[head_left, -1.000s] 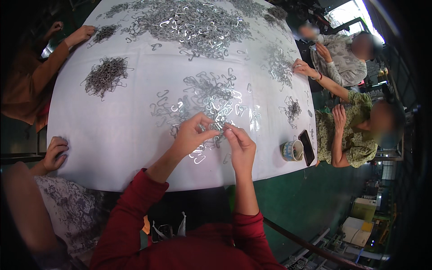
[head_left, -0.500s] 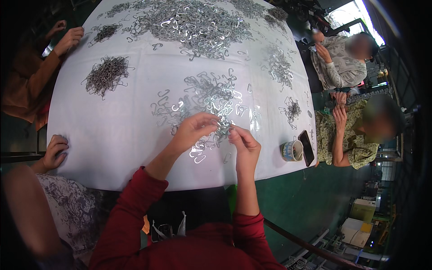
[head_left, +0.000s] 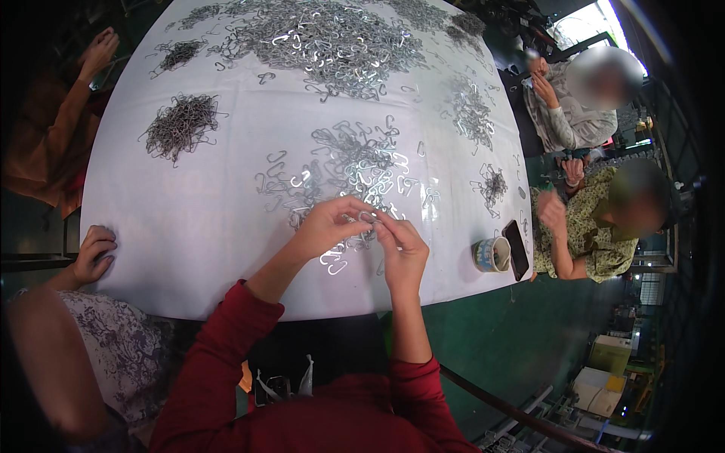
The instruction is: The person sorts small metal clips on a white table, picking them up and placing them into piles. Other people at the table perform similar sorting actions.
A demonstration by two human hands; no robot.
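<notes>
My left hand (head_left: 330, 225) pinches a small curved metal hook (head_left: 368, 217) between thumb and fingertips. My right hand (head_left: 403, 251) meets it from the other side, its thumb and fingertips closed at the same hook. Whether a second small piece sits in the right fingertips is hidden. Both hands are just above the near edge of a loose pile of shiny metal hooks (head_left: 370, 162) on the white-covered table (head_left: 181, 234). A few single hooks (head_left: 333, 264) lie below my left hand.
A large heap of hooks (head_left: 325, 45) covers the far middle, and a darker wire pile (head_left: 181, 127) lies left. At right stand a cup (head_left: 492, 255) and a phone (head_left: 516, 249). Co-workers sit around; a person's hand (head_left: 96, 253) rests on the left edge.
My two hands have come together, the right moving left, and their fingertips now meet at the hook. At the right, a co-worker's hands have moved apart; at far left, another's have left the table edge.
</notes>
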